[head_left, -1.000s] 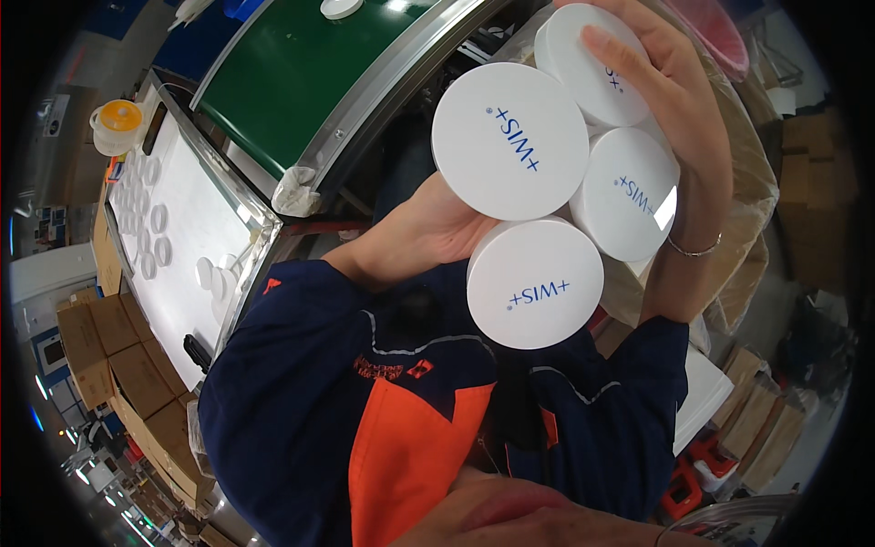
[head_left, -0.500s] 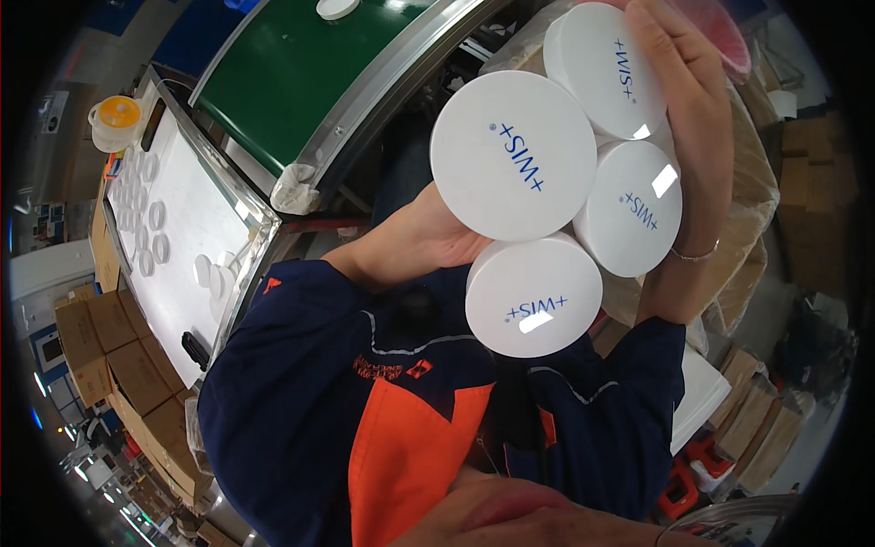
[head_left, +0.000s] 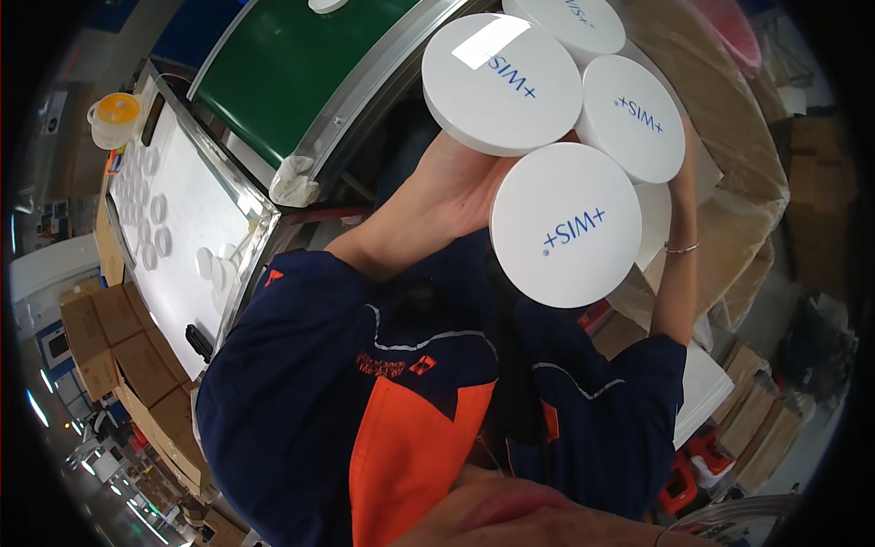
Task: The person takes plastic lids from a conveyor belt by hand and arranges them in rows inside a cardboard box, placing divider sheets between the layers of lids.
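Several white round lids (head_left: 565,223) with blue printing on top are bunched together in front of me, their edges touching. My left hand (head_left: 460,187) is closed round the left side of the bunch, palm beneath it, and its fingertips are hidden behind the lids. My right hand (head_left: 685,182) is at the right side, against the rightmost lid (head_left: 633,118), which covers most of its fingers. The far lid (head_left: 570,25) is cut off by the picture's top edge.
A green conveyor belt (head_left: 283,82) carries one white lid (head_left: 326,5). On the left, a white table (head_left: 187,301) bears several round pieces and a yellow-topped jug (head_left: 117,118) stands near its far end. A plastic-lined carton (head_left: 761,196) is at the right; cardboard boxes (head_left: 114,333) stack lower left.
The bunch of lids has moved farther away and tilted. My right hand has slid from the outer side of the far lid to behind the rightmost one.
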`<state>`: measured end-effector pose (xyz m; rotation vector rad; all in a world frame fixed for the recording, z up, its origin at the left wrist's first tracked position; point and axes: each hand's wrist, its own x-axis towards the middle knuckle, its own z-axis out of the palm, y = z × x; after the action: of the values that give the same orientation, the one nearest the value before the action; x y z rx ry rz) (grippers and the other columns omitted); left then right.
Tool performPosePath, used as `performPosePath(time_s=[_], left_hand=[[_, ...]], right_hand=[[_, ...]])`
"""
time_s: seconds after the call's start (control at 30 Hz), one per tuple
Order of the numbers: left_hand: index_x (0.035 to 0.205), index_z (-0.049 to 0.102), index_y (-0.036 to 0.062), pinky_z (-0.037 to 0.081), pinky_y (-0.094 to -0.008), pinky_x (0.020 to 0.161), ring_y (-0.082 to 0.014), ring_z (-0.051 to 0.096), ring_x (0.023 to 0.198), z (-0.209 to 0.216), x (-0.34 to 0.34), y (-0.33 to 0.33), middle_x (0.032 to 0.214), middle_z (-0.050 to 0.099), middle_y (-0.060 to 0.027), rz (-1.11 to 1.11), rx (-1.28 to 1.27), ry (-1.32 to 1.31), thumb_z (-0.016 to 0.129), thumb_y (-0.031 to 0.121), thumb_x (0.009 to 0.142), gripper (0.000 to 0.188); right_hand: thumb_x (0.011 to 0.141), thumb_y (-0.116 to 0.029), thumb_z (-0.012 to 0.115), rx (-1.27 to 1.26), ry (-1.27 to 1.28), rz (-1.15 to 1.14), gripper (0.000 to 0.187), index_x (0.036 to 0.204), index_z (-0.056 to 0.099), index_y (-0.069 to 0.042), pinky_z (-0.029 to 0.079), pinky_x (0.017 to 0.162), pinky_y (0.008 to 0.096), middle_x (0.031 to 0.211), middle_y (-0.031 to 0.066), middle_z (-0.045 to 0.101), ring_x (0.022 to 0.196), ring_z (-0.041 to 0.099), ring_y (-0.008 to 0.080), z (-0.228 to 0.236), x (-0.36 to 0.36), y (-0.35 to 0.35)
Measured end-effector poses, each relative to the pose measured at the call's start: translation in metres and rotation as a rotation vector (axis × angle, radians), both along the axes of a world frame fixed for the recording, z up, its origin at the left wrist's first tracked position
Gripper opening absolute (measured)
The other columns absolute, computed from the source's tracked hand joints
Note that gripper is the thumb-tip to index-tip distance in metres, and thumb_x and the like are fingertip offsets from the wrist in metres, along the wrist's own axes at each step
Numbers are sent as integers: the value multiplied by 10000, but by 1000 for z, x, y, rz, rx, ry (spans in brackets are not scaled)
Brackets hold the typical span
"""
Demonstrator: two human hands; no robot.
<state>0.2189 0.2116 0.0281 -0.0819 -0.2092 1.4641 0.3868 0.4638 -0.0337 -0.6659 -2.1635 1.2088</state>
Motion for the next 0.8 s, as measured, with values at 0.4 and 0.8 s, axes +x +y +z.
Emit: performPosePath(time_s=[0.4, 0.8], left_hand=[[1212, 431, -41, 515, -400, 890, -287, 593, 1025, -2, 12, 69, 1164, 538, -200, 43, -46, 192, 486, 232, 929, 396], [1074, 512, 126, 449, -402, 838, -343, 496, 1018, -269, 11, 288, 1034, 518, -159, 199, 293, 2738, 493, -72, 700, 424]], right_hand=[[883, -307, 524, 215, -590, -83, 343, 734, 589, -5, 410, 560, 403, 626, 162, 574, 573, 543, 308, -60, 64, -7], [862, -240, 526, 223, -716, -187, 259, 780, 617, -12, 467, 639, 433, 739, 186, 618, 690, 583, 362, -57, 88, 14]])
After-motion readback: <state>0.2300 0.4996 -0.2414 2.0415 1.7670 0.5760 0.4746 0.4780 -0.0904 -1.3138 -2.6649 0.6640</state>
